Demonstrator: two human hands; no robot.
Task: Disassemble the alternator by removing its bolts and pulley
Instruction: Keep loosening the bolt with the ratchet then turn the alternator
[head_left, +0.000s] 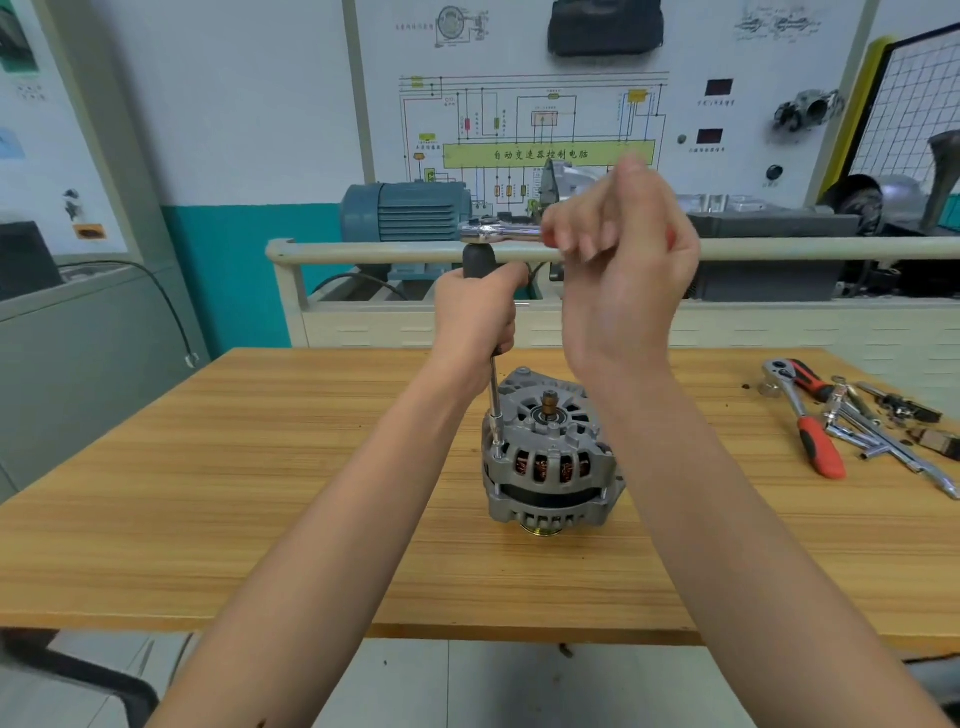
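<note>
Now my left hand (475, 312) grips the black-handled driver, its socket on a housing bolt (497, 456); my right hand (618, 244) is closed around the ratchet (498, 231). Mid-worktop (260, 467), the alternator (550, 457) looks heavy, rigid, unclamped—it could twist.

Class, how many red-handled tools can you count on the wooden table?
2: a red-and-black ratchet at the far right, and a red-handled tool nearer, beside it. The chrome pile may hide more.
</note>
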